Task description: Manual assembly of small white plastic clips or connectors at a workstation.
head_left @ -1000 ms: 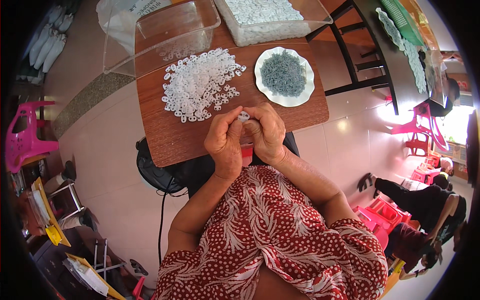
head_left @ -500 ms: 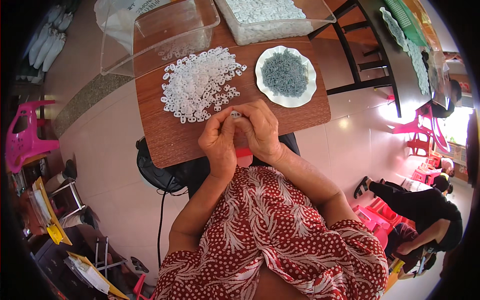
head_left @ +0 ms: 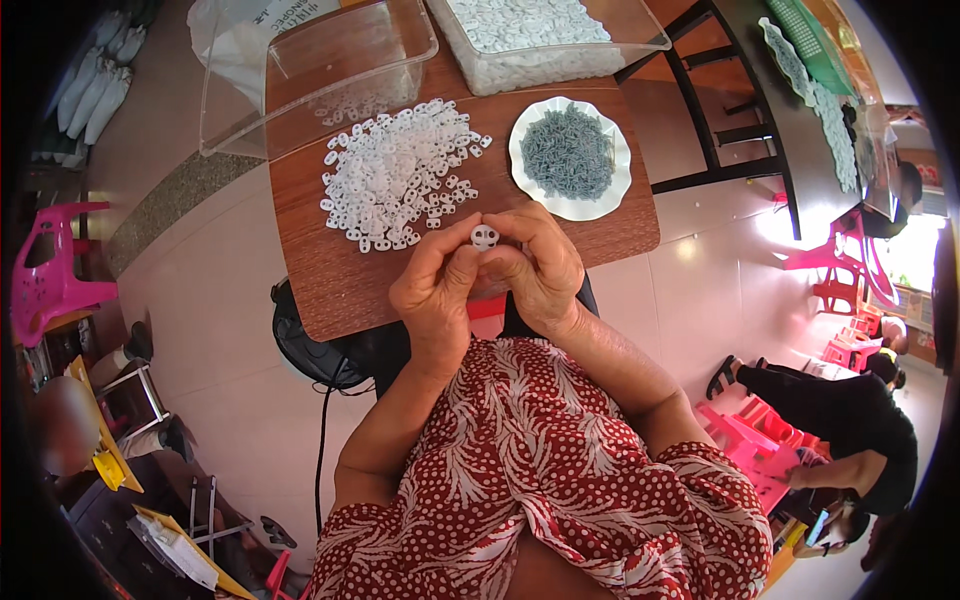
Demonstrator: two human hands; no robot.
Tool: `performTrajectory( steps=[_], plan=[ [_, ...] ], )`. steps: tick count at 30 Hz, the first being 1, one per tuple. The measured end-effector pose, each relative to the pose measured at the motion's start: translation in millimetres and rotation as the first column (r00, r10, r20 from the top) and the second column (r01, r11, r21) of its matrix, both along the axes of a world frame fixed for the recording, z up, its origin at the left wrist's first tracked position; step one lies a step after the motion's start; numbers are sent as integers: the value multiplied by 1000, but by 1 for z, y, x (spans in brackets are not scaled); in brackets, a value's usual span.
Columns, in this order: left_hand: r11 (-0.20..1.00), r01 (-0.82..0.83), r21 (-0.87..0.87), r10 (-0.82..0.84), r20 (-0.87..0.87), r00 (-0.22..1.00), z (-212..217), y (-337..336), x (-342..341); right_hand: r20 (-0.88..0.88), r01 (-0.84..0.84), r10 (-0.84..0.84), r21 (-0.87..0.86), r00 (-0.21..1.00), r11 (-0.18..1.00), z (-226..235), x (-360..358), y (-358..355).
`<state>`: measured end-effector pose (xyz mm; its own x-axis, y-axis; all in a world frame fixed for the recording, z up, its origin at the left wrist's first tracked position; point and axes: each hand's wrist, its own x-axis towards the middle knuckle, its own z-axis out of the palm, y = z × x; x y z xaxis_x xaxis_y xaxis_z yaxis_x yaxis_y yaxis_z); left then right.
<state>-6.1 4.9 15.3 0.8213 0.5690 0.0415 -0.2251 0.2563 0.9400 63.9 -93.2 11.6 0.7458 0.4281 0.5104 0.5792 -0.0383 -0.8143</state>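
Note:
Both my hands meet over the near edge of the brown table. My left hand point(head_left: 437, 285) pinches one side of a small white plastic piece with dark holes point(head_left: 484, 237), and my right hand point(head_left: 545, 270) grips its other side. Whether a grey part sits in it, I cannot tell. Just beyond my left hand lies a loose heap of small white two-holed plastic pieces point(head_left: 390, 175). Past my right hand stands a white scalloped plate point(head_left: 622, 180), heaped with small grey cylindrical parts point(head_left: 568, 150).
A clear plastic bin point(head_left: 345, 45) stands at the table's point(head_left: 320, 290) far left. Beside it another clear bin point(head_left: 560, 65) is full of white pieces. A black bag point(head_left: 318, 345) hangs under the left edge. At right a person in black point(head_left: 850, 430) bends near pink stools.
The white piece has turned so its holed face shows, and my right hand has shifted slightly right. The person at the right has moved an arm toward a pink stool.

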Motion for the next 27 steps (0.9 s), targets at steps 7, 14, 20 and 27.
performTrajectory(
  steps=[7, 14, 20, 27],
  plan=[
    [984, -79, 163, 75, 29, 997, 4, -7, -5, 197, 10, -3, -37, 980, 999, 7, 2, 0],
    [968, -121, 219, 102, 94, 990, 3, -10, -7, 220, 19, -12, -30, 975, 999, 8, -4, 2],
    [925, -179, 337, 165, 70, 984, -5, -12, -7, 171, 7, -2, -27, 985, 1000, 3, -8, 3],
    [918, -200, 343, 185, 75, 980, -15, -12, -7, 204, -19, 26, -37, 979, 999, -5, -6, 6]
  ],
)
